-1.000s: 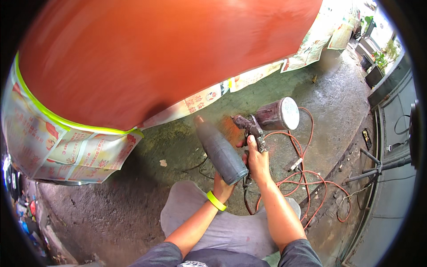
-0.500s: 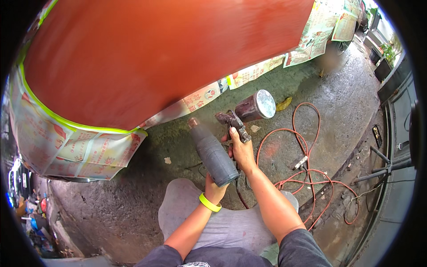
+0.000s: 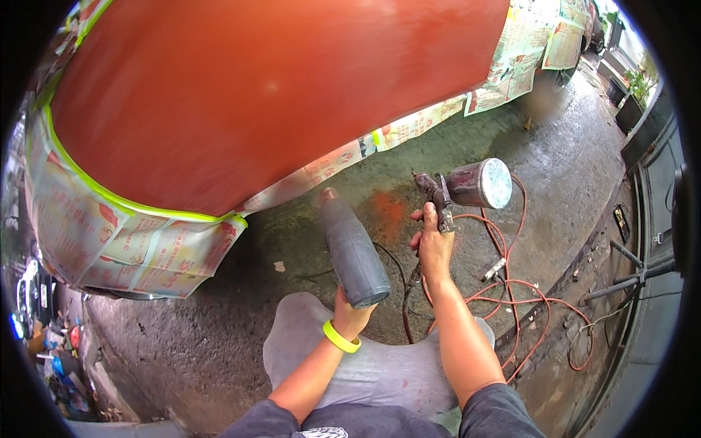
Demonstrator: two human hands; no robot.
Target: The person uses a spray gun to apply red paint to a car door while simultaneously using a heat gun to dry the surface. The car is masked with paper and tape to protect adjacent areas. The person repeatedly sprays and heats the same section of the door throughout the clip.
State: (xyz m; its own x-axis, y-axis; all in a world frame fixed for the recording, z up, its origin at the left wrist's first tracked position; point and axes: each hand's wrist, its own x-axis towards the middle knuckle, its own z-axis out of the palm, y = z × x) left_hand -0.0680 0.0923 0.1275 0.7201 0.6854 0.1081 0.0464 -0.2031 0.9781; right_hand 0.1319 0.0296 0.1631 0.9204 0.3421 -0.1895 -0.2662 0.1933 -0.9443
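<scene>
My left hand (image 3: 352, 314), with a yellow band at its wrist, is closed on a dark grey heat gun (image 3: 355, 255). The copper-coloured nozzle points toward the lower edge of an orange-red car panel (image 3: 277, 109), apart from it; the tool's body hides the handle and most of the fingers. To its right, my right hand (image 3: 436, 252) grips a stained paint spray gun (image 3: 439, 196). A cylindrical paint cup (image 3: 478, 182) with a pale, spattered end is attached to the gun. Printed paper (image 3: 150, 252) and bright yellow-green tape (image 3: 146, 207) border the panel.
A red air hose (image 3: 515, 314) lies looped across the wet concrete floor (image 3: 204, 350) on the right, with a metal coupling (image 3: 494, 269). Beyond it are a metal pipe frame (image 3: 634, 276) and a grey gate (image 3: 661, 219). Assorted clutter (image 3: 66, 372) sits at far left.
My right hand has moved right with the spray gun, away from the heat gun. The heat gun has turned slightly more upright. An orange-red patch on the floor now shows between the tools.
</scene>
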